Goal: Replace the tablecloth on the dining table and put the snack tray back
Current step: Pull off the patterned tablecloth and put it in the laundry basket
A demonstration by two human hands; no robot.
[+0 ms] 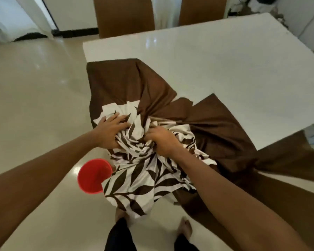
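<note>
The cloth [149, 124] lies bunched at the near corner of the white desk [225, 69], partly on the top and partly hanging over the edge toward the floor. It has a plain brown side and a white side with brown leaves. Both hands are in the bundle: the left hand [109, 131] presses on the white part with its fingers [119, 120] half curled into the folds, and the right hand [161, 140] is closed tightly on a gathered knot of fabric. I judge that the person is gathering or opening the cloth, and I cannot tell which. To do this step well, each hand should find one corner or hem before pulling, because a pull on the middle only makes the knot tighter. Then the cloth should be lifted clear of the desk edge so that the hanging part does not drag. A red bowl [93, 176] is just beside the hanging cloth, low on the left; a swing of fabric may knock it. Two chairs [123, 15] stand at the far side. The snack tray is not in view.
</note>
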